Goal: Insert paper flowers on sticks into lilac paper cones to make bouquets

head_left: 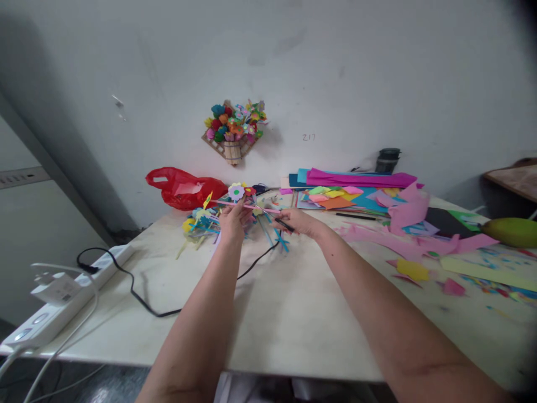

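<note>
My left hand (233, 221) pinches a thin pink strip (248, 206), which runs nearly level between my hands. My right hand (300, 221) is closed near the strip's right end and holds a slim tool with a dark handle (285, 225). A silvery tip points from it toward my left hand; its exact kind is too blurred to tell. Just beyond my left fingers are a lilac foam flower (236, 191) and a red flower (249, 191). A bunch of colourful flowers with stems (202, 219) lies beside and partly behind my left hand. Blue strips (282, 242) lie below my right hand.
A red plastic bag (184, 190) stands at the back left. A black cable (134, 285) leads from the white power strip (50, 310). Coloured sheets (356, 179) and pink scraps (409, 215) cover the right side. A flower basket (232, 151) hangs on the wall.
</note>
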### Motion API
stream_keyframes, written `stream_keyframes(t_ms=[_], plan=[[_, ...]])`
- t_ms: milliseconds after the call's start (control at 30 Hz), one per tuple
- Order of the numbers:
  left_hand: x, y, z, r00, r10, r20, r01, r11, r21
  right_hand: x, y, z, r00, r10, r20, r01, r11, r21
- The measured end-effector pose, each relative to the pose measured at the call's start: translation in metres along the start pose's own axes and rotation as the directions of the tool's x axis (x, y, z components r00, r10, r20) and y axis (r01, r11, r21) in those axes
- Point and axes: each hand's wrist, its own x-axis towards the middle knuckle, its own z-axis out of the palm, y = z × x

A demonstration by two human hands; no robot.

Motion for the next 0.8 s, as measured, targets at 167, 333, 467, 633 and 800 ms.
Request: stream_keyframes(t_ms=[167,333,467,633,800], plan=[[0.0031,-0.0019,-0.0009,0.999,0.007,-0.047,-0.006,1.0,0.017,0.0014,0.0026,0.0,1.0,0.002,-0.024,-0.001,0.999,0.036],[0.004,-0.0025,-0.0019,0.999,0.014,-0.036,-0.013,0.999,0.039,-0.0002,0.0037,-0.0008,0.999,0.009,-0.03,-0.009,1.0,0.012],[0.003,-0.0017,-0.0014,0.999,0.007,-0.051,-0.005,0.999,0.048,-0.0017,0.0039,-0.0008,0.999,0.018,-0.04,-0.017,0.999,0.035],[0.0025,-0.0017,-0.0004,0.999,0.004,-0.046,-0.002,0.999,0.041,-0.0017,0.0059,-0.0013,0.999,0.01,-0.048,-0.009,0.999,0.033],[0.0015,-0.0013,0.0013,0.997,-0.012,-0.071,0.015,0.999,0.05,0.0,0.0089,0.0001,0.998,-0.007,-0.056,0.013,0.995,0.103]])
